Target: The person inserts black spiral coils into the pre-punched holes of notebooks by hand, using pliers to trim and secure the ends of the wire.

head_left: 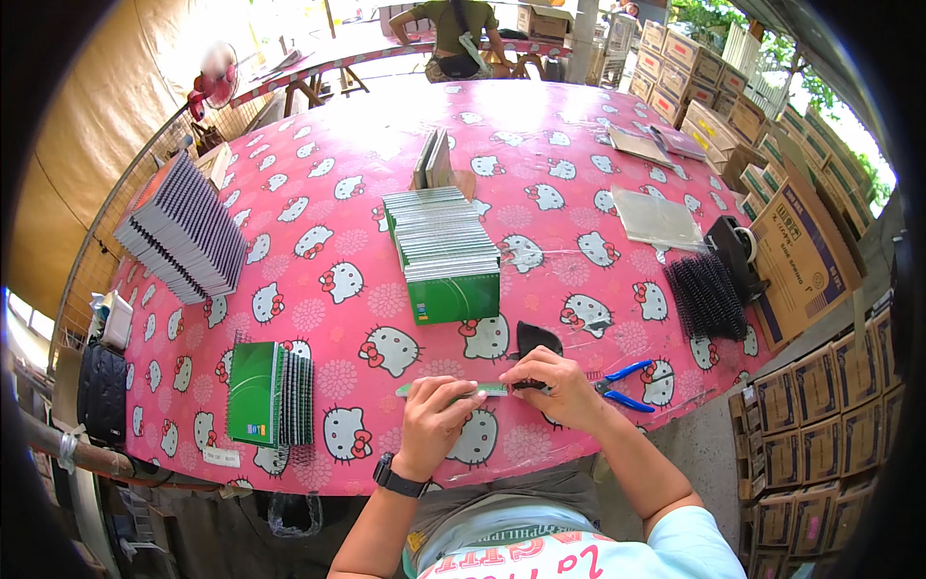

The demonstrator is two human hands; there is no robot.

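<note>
Near the table's front edge, my left hand [434, 415] is closed on a thin green notebook [417, 391] held edge-on. My right hand [559, 386] pinches at the notebook's right end, its fingers on what looks like a black spiral coil [528, 384]; the fingers partly hide it. Just right of that hand lie blue-handled pliers [625, 386], and beyond it a black flat piece [537, 339]. Farther off, in the middle, stands a row of green notebooks [455, 297] with no coils visible on their upper edges.
Spiral-bound green notebooks [256, 394] stand at the left, with a taller coil-bound stack [183, 232] behind. Black coils [704, 297] lie at the right beside a black device [735, 253] and an open carton [805, 256]. Another person [461, 39] sits at the far table.
</note>
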